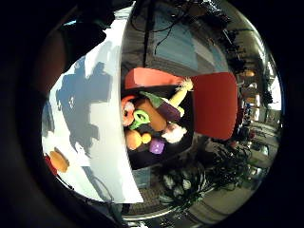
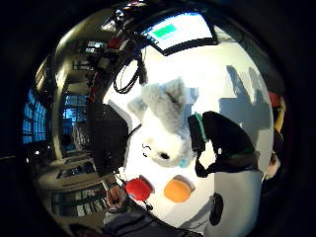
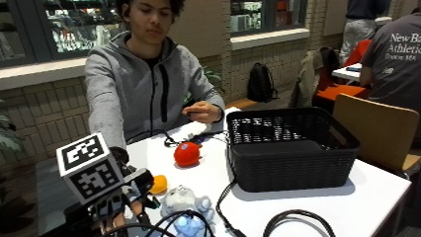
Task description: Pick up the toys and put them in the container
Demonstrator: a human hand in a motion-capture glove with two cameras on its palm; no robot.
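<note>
A black woven basket stands on the right of the white table; the little finger side palm view shows several toys lying in this basket. A red toy, an orange toy and a grey plush animal lie on the table left of it. My gloved right hand hovers at the table's near left corner, just beside the orange toy and the plush, holding nothing. The plush fills the middle of the thumb side view, with the orange toy and red toy beyond it.
Black cables loop over the table's near edge and run past the basket's left side. The person's bare left hand rests at the far side of the table by more cable. A wooden chair stands right of the table.
</note>
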